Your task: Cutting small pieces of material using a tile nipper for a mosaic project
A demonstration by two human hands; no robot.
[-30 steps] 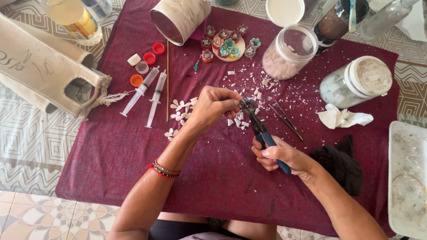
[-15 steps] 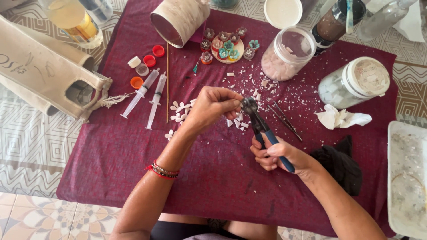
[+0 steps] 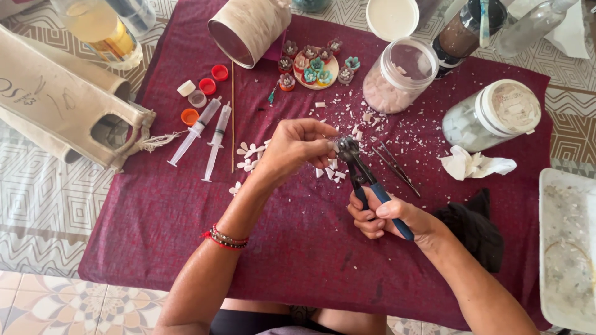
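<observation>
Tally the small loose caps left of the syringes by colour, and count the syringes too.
Red caps: 2
Orange cap: 1
White cap: 1
Clear cap: 1
Syringes: 2
Total: 7

bare maroon cloth [image 3: 298,248] open toward the person, jars [image 3: 397,77], syringes [image 3: 208,133], tweezers [image 3: 397,167] crowding the far side

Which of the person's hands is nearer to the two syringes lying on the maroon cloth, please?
Left. The left hand sits just right of the syringes in the picture; the right hand, gripping the blue-handled nippers, is farther off, lower and to the right.
</observation>
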